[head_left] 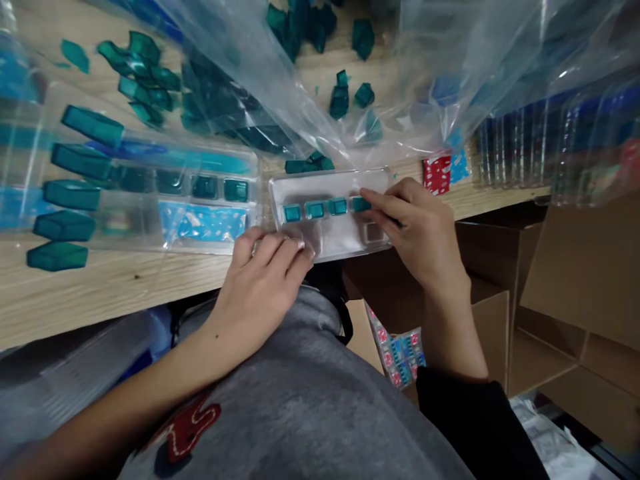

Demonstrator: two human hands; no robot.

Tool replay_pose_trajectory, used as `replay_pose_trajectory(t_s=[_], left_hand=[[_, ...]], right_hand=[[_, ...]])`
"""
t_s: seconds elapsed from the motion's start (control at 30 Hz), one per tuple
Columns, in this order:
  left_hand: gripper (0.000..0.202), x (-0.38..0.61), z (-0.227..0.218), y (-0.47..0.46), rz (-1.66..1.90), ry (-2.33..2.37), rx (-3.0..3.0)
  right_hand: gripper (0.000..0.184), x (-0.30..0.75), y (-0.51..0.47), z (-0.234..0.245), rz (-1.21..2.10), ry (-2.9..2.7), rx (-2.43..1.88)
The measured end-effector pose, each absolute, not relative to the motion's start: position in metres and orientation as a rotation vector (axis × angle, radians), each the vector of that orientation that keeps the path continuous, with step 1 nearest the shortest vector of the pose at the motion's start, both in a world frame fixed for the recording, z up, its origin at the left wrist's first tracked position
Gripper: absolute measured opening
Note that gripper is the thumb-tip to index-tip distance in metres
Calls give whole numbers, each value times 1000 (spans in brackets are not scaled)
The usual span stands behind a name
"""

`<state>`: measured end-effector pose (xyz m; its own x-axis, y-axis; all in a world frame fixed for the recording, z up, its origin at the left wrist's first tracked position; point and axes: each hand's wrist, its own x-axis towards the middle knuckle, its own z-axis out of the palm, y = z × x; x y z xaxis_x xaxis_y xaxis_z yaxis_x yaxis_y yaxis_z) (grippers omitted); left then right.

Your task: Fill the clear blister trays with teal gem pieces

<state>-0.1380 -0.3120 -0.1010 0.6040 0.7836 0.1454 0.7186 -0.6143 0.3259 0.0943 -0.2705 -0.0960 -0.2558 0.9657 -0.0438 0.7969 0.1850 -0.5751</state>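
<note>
A clear plastic blister tray (pixel 345 245) lies at the table's front edge, with several small teal translucent pieces in a row of its pockets. My right hand (pixel 420 227) pinches the rightmost teal piece (pixel 359 204) between thumb and fingers, at its pocket. Curled over the tray's near left corner are the fingers of my left hand (pixel 267 273), which wears a ring; the fingertips are partly hidden. Left of it sits another clear tray (pixel 254 200) holding teal pieces and a light blue patterned packet (pixel 203 222).
Long teal pieces (pixel 75 195) lie stacked at the left. A large clear bag (pixel 250 73) and loose teal pieces (pixel 143 73) cover the back. A red patterned packet (pixel 437 175) and a row of clear trays (pixel 540 140) stand right. Cardboard boxes (pixel 575 267) are below.
</note>
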Motion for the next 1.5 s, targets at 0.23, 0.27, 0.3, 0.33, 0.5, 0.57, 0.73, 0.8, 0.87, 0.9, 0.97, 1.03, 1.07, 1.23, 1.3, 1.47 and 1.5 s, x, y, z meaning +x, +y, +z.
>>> replay_pose_trajectory(t_s=[0.23, 0.27, 0.3, 0.33, 0.5, 0.57, 0.73, 0.8, 0.87, 0.9, 0.97, 1.03, 1.07, 1.23, 1.3, 1.47, 1.5], left_hand=[[17, -143, -103, -306, 331, 1118, 2625], [17, -143, -102, -306, 352, 1120, 2615], [16, -142, -101, -305, 390, 1125, 2588], [17, -142, -98, -304, 445, 1132, 2540], [28, -140, -70, -293, 790, 1147, 2278], [21, -142, -59, -287, 825, 1082, 2292], [15, -177, -55, -256, 886, 1498, 2313], [17, -193, -60, -239, 806, 1819, 2302], [27, -200, -64, -229, 718, 1937, 2321], [30, -199, -64, -229, 700, 1924, 2326], [29, -189, -59, -238, 764, 1767, 2304], [22, -174, -49, -254, 784, 1487, 2255], [21, -167, -43, -262, 756, 1332, 2242], [22, -143, -36, -275, 604, 992, 2219], [21, -142, -39, -271, 583, 982, 2162], [13, -142, -47, -268, 663, 883, 2079], [12, -141, -48, -268, 698, 865, 2069]], right_hand=[[18, 95, -269, -93, 787, -2028, -1648], [17, 95, -271, -90, 777, -1961, -1643], [16, 94, -273, -86, 786, -1869, -1636], [15, 91, -276, -82, 823, -1751, -1620], [9, 62, -288, -66, 1558, -1185, -1370], [18, 46, -290, -67, 1866, -1002, -1184], [25, 26, -288, -73, 2091, -493, -979], [29, 27, -288, -72, 2097, -418, -956], [38, 29, -290, -72, 2084, -389, -912], [42, 29, -291, -71, 2073, -384, -889], [48, 30, -293, -71, 2048, -419, -872], [55, 30, -297, -69, 2005, -526, -894], [58, 30, -299, -68, 1979, -598, -920], [65, 36, -306, -60, 1853, -930, -1085], [65, 39, -307, -57, 1849, -973, -1078], [56, 45, -310, -56, 1870, -909, -1016], [54, 45, -310, -56, 1878, -898, -996]])
